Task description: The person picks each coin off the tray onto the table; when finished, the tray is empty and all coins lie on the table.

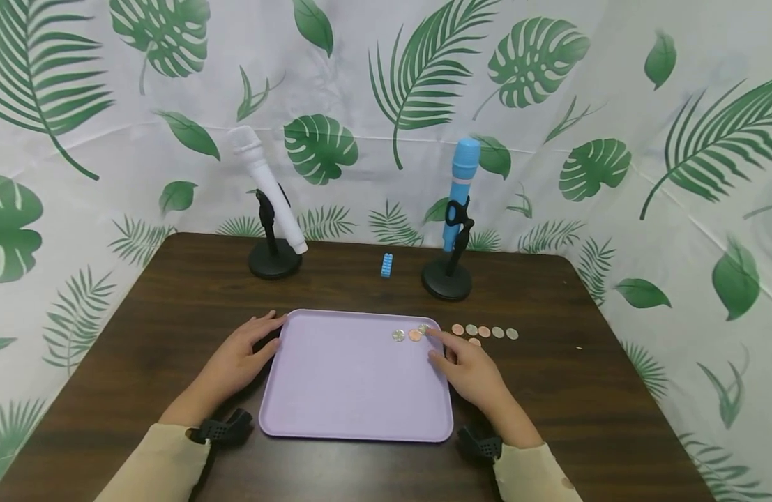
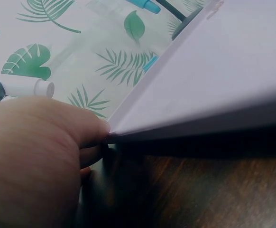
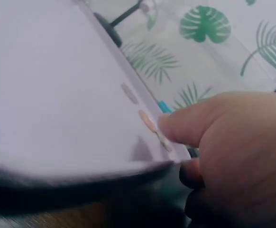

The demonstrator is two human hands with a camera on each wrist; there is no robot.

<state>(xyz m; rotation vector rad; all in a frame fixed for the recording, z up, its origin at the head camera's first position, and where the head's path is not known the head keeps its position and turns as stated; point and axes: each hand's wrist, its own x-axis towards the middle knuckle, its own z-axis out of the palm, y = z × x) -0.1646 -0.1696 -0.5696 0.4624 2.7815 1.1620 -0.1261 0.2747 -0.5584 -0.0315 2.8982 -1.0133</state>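
Observation:
A lilac tray (image 1: 357,380) lies on the table between the hands, its raised rim running all round. Two silver-coloured coins and a copper-coloured coin (image 1: 414,335) sit inside its far right corner. My right hand (image 1: 476,376) reaches over that corner, a fingertip touching the rightmost coin; the right wrist view shows other fingers outside the rim, partly in shadow. At the far left corner, my left hand (image 1: 235,359) touches the rim with extended fingers. In the left wrist view, one fingertip (image 2: 100,129) meets the tray's corner while the fingers below it are partly hidden.
Several coins (image 1: 484,332) form a row right of the tray, one partly hidden behind the right hand. Behind stand a white microphone (image 1: 269,185) and a blue microphone (image 1: 464,167) on black stands, with a small blue block (image 1: 386,265) between them. A leaf-print cloth (image 1: 335,90) hangs behind.

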